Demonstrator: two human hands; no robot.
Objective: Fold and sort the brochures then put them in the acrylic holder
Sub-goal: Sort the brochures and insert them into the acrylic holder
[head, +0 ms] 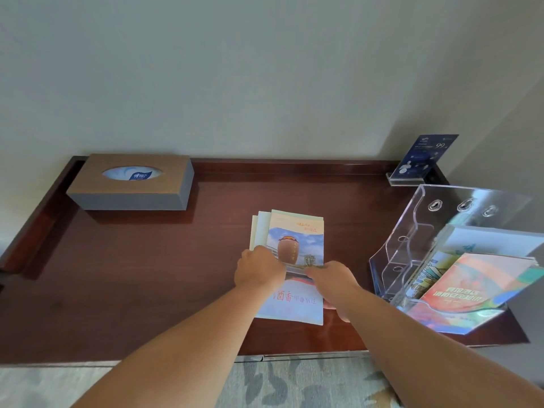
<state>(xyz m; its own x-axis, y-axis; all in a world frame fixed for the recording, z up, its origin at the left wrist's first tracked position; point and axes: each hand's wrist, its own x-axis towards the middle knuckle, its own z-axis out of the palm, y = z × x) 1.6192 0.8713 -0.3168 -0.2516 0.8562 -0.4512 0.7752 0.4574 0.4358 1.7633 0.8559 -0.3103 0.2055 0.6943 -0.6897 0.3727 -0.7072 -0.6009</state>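
Observation:
A stack of light brochures with a brown jar picture and red characters lies flat at the middle of the dark wooden desk. My left hand rests on the stack's left side with its fingers curled at the edge. My right hand lies on the stack's right side, thumb under the right edge and fingers bent over the top sheet. To the right stands the clear acrylic holder, with a colourful orange brochure and a white one in its near pockets.
A brown and grey tissue box stands at the back left. A dark blue sign in a clear stand sits in the back right corner. The wall runs behind the desk. Patterned carpet shows below the front edge.

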